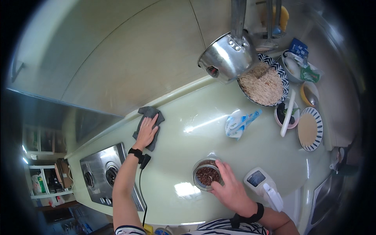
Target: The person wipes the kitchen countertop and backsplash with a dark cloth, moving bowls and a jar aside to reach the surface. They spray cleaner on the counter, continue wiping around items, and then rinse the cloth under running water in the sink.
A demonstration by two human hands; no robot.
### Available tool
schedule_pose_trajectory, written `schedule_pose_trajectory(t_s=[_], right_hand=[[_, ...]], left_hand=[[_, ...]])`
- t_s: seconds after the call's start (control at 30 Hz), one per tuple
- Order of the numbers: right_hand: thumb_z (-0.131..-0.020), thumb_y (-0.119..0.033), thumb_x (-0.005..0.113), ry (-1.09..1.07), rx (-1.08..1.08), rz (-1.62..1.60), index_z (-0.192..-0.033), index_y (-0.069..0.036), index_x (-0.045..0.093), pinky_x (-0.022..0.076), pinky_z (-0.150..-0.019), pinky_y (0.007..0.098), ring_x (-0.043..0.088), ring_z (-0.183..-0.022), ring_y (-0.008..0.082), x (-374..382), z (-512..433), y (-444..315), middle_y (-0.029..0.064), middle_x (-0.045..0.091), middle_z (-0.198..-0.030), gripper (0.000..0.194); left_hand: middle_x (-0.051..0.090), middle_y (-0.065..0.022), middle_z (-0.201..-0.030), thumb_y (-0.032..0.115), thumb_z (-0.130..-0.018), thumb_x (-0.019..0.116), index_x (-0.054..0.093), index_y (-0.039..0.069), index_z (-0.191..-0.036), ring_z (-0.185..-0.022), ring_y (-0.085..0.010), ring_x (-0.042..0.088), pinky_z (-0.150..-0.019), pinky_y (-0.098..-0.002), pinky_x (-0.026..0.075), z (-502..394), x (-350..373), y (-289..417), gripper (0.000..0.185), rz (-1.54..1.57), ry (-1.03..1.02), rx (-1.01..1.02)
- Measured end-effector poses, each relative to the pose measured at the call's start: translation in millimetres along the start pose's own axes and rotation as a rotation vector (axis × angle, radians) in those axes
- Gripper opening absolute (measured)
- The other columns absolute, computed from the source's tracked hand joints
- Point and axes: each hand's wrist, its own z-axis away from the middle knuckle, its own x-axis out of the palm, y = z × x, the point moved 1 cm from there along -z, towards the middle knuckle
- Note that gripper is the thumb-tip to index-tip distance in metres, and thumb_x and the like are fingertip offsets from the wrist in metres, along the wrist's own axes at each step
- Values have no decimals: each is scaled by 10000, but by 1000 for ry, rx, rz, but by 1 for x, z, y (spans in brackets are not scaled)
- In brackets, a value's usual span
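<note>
Near the back edge of the counter, my left hand (pixel 147 133) lies flat with its fingers spread on a dark grey cloth (pixel 152 144). At the front, my right hand (pixel 230 188) grips the rim of an open glass jar (pixel 199 182), thumb and fingers on its right side. Small reddish-brown grains (pixel 208 175) fill part of the jar. To the right of that hand stands a white device with a small grey display (pixel 256 178). Beyond the jar lies a crumpled blue and white plastic packet (pixel 236 127).
A gas hob (pixel 100 173) is set in the counter at left. A metal saucepan (pixel 229 57) hangs over a patterned bowl of pale crumbly food (pixel 264 85). Right of it stand a bowl of dark pieces (pixel 295 122) with a white stick across, and a striped-rim plate (pixel 318 138). A sink (pixel 323 196) is at lower right.
</note>
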Motion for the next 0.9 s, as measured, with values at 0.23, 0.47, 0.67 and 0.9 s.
schedule_pose_trajectory(t_s=[0.23,0.47,0.67,0.9], right_hand=[[-781,-171,756,5,-8,-49,-827,-53,555,579,-814,460,444,-1294,492,2,-3,3,265,375,-1482,238],[-747,-141,775,-17,51,0,-865,-47,582,541,-904,461,432,-1309,483,1,6,-6,260,353,-1496,244],[-714,-139,801,0,61,61,-861,-38,595,523,-940,438,442,-1324,434,3,17,-7,251,354,-1500,272],[-720,-140,813,54,8,115,-843,-18,582,503,-973,444,455,-1315,440,2,31,-15,272,368,-1484,289]], left_hand=[[570,-203,-1129,307,-970,494,437,45,-1452,-1094,-371,506,-1091,-464,333,-108,35,91,551,69,-19,297],[491,-150,-1438,321,-1003,475,476,123,-1437,-1396,-302,381,-1179,-425,254,-182,65,168,477,120,-12,427],[501,-171,-1427,322,-979,507,481,130,-1436,-1383,-333,404,-1192,-478,256,-99,70,189,496,121,-51,582],[590,-137,-1257,249,-916,644,606,154,-1320,-1285,-326,494,-1126,-454,370,80,42,184,416,329,-145,334]])
